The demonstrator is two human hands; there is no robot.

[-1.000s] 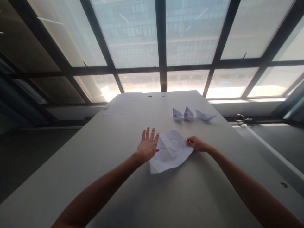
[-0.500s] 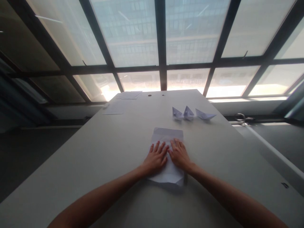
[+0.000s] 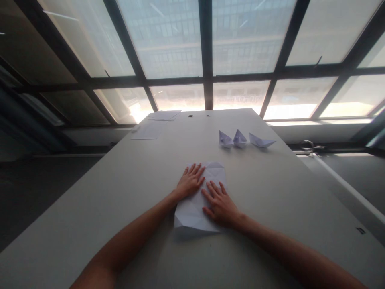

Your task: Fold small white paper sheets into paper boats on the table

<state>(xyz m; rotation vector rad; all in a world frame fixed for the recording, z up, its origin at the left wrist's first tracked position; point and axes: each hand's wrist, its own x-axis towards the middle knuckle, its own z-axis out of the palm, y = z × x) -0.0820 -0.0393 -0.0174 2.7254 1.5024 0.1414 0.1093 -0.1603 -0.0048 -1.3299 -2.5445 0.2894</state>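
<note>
Paper (image 3: pixel 192 212) lies near the middle of the white surface (image 3: pixel 144 176), creased across its face, its near edge bent up a little and its near left corner folded at a slant; the left hand (image 3: pixel 190 181) rests flat over its far left part, fingers spread wide and pointing away; the right hand (image 3: pixel 220 204) lies nearer and across the right edge, also flat and wide, fingers fanned toward the far left; the hands are close together, the left thumb just beyond the right fingertips; past the paper and to the right stand the left boat (image 3: pixel 225 140) and the middle boat (image 3: pixel 240 139), side by side, each with a raised peak; the right boat (image 3: pixel 261 140) sits slightly apart, long and low; on the far left a loose sheet (image 3: pixel 145 131) lies flat, and behind it a stack (image 3: pixel 165 115) of overlapping sheets reaches the far edge; dark-framed windows (image 3: pixel 174 40) rise behind; a white bar (image 3: pixel 345 188) slants along the right.
</note>
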